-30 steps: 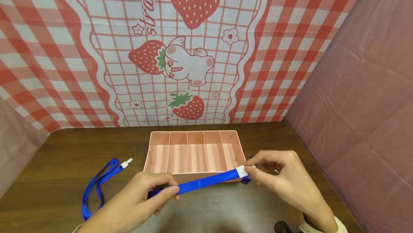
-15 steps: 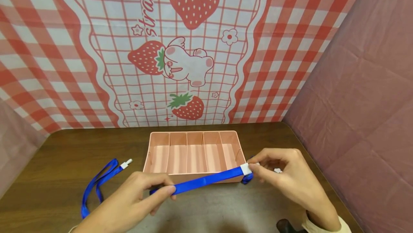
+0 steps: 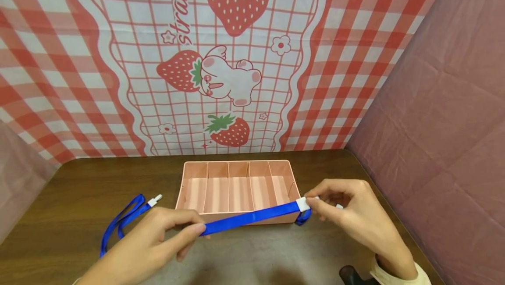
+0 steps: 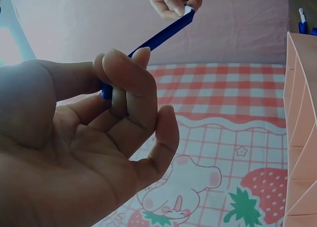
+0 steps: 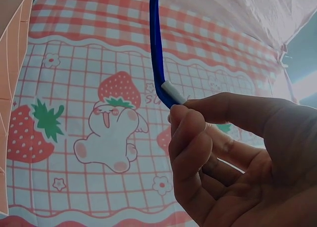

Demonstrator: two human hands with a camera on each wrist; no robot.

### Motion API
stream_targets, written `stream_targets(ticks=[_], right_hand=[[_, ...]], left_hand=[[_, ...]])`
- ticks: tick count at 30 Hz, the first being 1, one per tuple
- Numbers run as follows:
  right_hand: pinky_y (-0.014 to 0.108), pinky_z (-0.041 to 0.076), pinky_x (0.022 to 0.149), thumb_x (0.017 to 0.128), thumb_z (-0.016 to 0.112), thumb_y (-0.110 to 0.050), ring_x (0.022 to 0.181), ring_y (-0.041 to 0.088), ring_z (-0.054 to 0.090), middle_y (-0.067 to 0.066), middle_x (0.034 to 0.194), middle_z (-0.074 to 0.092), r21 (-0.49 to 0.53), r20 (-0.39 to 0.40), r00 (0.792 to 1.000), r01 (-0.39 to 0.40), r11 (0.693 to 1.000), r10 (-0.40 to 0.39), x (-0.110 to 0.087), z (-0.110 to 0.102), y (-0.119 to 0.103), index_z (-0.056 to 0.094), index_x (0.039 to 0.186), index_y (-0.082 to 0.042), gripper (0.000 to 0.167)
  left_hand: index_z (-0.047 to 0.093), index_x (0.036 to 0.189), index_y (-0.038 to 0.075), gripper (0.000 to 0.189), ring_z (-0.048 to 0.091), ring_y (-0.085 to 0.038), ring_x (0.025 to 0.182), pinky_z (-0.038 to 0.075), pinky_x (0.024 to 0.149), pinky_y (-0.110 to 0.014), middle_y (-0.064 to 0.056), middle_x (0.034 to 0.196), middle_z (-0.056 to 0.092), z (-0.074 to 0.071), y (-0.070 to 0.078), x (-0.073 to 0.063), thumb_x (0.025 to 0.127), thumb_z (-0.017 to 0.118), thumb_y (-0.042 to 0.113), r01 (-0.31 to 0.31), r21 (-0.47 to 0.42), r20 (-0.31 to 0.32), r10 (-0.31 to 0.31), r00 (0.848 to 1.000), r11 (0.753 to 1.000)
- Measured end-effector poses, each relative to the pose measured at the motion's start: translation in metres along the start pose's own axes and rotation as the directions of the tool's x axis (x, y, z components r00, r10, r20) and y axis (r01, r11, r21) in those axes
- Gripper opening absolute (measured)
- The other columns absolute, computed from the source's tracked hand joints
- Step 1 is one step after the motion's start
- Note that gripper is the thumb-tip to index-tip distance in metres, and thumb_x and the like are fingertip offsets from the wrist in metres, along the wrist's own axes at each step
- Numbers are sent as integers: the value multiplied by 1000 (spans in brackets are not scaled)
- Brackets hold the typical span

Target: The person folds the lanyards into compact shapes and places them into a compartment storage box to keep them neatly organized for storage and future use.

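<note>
"Blue lanyard [image 3: 252, 218], quick: where's it at, head view?"

"Strap's held straight between two hands, crossing in front of the pink five-compartment tray [image 3: 238, 190]. Left hand [image 3: 158, 236] pinches it with the thumb on top; right hand [image 3: 351, 215] pinches by the white plastic fitting [image 3: 303, 204]."

"Anything else on the wooden table [image 3: 79, 188]?"

"Second lanyard [image 3: 145, 208], loosely looped, lying left of the tray, nobody touching it. Some bunched blue strap [image 3: 303, 217] by the tray's near right corner; can't tell if it belongs to the held one. Dark object at the bottom edge [image 3: 349, 274], cut off, no idea what."

"Left wrist view?"

"Thumb and fingers gripping the strap, other fingers loosely bent. Strap runs off to the right hand. Past the tray's edge there's a blue piece with a white tip [image 4: 302, 17]; whose, can't tell."

"Right wrist?"

"Fingertips clamped at the fitting, strap bending there, then running up out of view. Strawberry-print cloth [image 5: 114, 128] behind."

"So how far along?"

"Partway, I'd judge. Done: lanyard's off the table, stretched flat, both hands on it. Left: it's neither folded nor set down, and I see no lanyard inside any tray compartment. Second one looks untidied too, lying in its loop. Next entry."
</note>
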State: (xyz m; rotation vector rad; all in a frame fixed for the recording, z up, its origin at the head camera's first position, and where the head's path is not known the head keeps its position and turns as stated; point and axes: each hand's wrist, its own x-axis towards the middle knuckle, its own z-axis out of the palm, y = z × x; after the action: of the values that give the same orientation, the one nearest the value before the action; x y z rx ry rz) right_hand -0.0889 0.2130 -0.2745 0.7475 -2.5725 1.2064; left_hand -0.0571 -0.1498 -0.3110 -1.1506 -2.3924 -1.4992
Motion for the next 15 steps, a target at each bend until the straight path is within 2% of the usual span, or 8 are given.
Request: stream_targets(ticks=[7, 10, 13, 15], right_hand=[[26, 47, 46, 85, 78, -7, 54, 10, 59, -7, 67, 65, 8, 6, 1000, -1, 1000, 1, 0, 2, 2, 74, 86, -23, 16], [26, 47, 47, 85, 78, -7, 54, 10, 59, -6, 67, 65, 10, 10, 1000, -7, 1000, 7, 1, 3, 3, 74, 85, -23, 16], [26, 48, 47, 86, 78, -8, 54, 9, 59, -7, 64, 64, 8, 19, 1000, -12, 1000, 12, 3, 3, 4, 74, 84, -22, 16], [27, 48, 48, 86, 78, -8, 54, 9, 59, -7, 63, 63, 11, 30, 999, -13, 1000, 13, 4, 5, 6, 74, 83, -22, 15]], left_hand=[[64, 95, 24, 26, 50, 3, 62, 46, 58, -19, 14, 63, 52, -4, -1, -2, 100, 56, 1, -11, 23, 8, 10, 1000, 1000], [66, 101, 25, 24, 53, 0, 64, 46, 61, -19, 16, 65, 53, -6, 0, -1, 101, 55, 3, 20, 31, 14, -20, 1000, 999], [65, 117, 22, 25, 58, -3, 66, 47, 68, -22, 16, 67, 55, -6, 2, 1, 102, 54, 5, 46, -5, 26, -45, 999, 999], [62, 124, 20, 29, 62, -6, 69, 48, 73, -24, 14, 69, 59, -7, 3, 1, 102, 53, 3, 55, -72, 40, -52, 998, 996]])
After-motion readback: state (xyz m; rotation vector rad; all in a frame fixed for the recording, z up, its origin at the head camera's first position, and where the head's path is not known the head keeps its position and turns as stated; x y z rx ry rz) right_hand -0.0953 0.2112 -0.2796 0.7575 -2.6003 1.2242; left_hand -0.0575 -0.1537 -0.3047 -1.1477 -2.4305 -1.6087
